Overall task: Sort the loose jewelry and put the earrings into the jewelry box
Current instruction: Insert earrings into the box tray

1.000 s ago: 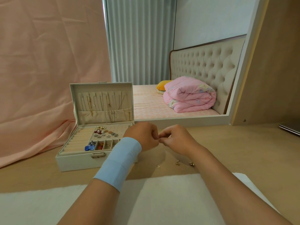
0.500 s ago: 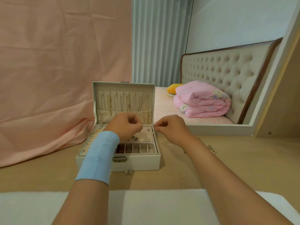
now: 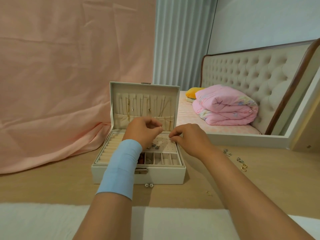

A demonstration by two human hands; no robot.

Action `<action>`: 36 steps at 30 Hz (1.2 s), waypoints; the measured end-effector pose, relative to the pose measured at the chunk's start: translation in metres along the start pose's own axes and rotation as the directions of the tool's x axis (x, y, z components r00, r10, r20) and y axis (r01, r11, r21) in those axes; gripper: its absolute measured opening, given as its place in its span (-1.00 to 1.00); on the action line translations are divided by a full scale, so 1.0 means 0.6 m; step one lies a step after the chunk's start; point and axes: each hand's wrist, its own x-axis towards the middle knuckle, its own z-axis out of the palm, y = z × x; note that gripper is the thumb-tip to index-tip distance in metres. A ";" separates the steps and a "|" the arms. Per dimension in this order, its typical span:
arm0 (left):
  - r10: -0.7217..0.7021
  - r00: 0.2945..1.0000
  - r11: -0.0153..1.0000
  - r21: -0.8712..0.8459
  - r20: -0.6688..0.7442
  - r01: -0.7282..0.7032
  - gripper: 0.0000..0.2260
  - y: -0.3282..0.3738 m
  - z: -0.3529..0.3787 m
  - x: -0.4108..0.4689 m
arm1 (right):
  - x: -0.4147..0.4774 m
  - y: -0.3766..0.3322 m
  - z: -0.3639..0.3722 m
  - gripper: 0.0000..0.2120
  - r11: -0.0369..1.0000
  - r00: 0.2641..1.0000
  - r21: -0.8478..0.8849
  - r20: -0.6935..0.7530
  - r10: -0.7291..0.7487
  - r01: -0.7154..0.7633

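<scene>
Hands have parted above the open white rectangular jewelry box (image 3: 164, 175). Left hand (image 3: 143, 131) and right hand (image 3: 189, 138) pinch fingertips together; around what, I cannot tell.

One jewelry box (image 3: 164, 175), two stud earrings (image 3: 149, 185) before it, one folded quilt (image 3: 225, 108), one yellow pillow (image 3: 191, 93).

Upright lid (image 3: 145, 87) walls off the back of the jewelry box (image 3: 138, 177); you can enter only from above or over the front wall. Your left hand (image 3: 143, 130) and right hand (image 3: 188, 137) hang over the perforated panel, with a narrow gap between them. Your left forearm covers the left front compartments. The table (image 3: 52, 184) gives open passage left of the box, up to the pink drape (image 3: 60, 84). A stud pair (image 3: 149, 185) lies just before the front wall. Loose earrings (image 3: 240, 161) lie scattered right of your right forearm. A white cloth (image 3: 173, 222) lines the near edge.
</scene>
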 end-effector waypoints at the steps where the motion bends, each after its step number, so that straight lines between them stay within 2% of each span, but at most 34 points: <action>1: -0.008 1.000 1.000 -0.025 -0.003 0.008 -0.92 0.002 -0.001 -0.001 | 0.000 0.000 0.001 -0.89 1.000 1.000 0.002 -0.003 -0.003 0.003; 6: -0.040 0.999 0.986 -0.161 0.018 0.042 -0.90 0.007 -0.002 -0.006 | 0.002 0.003 0.001 -0.88 0.998 0.999 -0.058 0.019 -0.035 0.036; 11: -0.038 0.998 0.973 -0.226 0.049 0.048 -0.87 0.009 0.000 -0.008 | 0.004 0.004 0.002 -0.86 0.996 0.996 -0.071 0.083 -0.044 0.050; 14: -0.008 0.998 0.977 -0.210 0.064 0.021 -0.86 0.008 0.001 -0.008 | 0.004 0.008 -0.003 -0.81 0.999 0.995 0.025 0.095 -0.027 0.025; 18: -0.039 0.997 0.984 -0.168 0.070 0.050 -0.88 0.010 0.008 -0.007 | 0.005 0.013 -0.020 -0.82 0.988 1.000 0.154 -0.020 -0.007 0.010; 21: -0.022 0.998 0.982 -0.184 0.064 0.034 -0.94 0.011 0.015 -0.007 | 0.005 0.001 -0.034 -0.81 0.919 0.998 0.390 -0.046 -0.043 0.058; 24: -0.004 0.998 0.981 -0.194 0.059 0.015 -0.93 0.014 0.018 -0.008 | -0.001 -0.013 -0.042 -0.76 0.862 0.996 0.499 -0.019 -0.087 0.085; 28: -0.015 0.998 0.991 -0.133 0.053 0.022 -0.90 0.017 0.014 -0.009 | -0.003 -0.018 -0.042 -0.74 0.817 0.995 0.568 -0.071 -0.067 0.096; 33: -0.013 0.992 0.996 -0.086 0.129 0.024 -0.82 0.016 0.010 -0.007 | -0.003 -0.008 -0.034 -0.82 0.785 0.994 0.613 -0.100 -0.036 0.090; 35: -0.005 0.985 1.000 0.013 0.173 0.002 -0.82 0.011 0.012 -0.005 | -0.004 0.002 -0.027 -0.86 0.839 0.997 0.542 -0.076 -0.003 0.044; 36: -0.012 0.982 0.995 0.100 0.187 -0.007 -0.83 0.007 0.015 -0.003 | -0.005 0.008 -0.023 -0.88 0.898 0.999 0.441 -0.048 0.008 0.014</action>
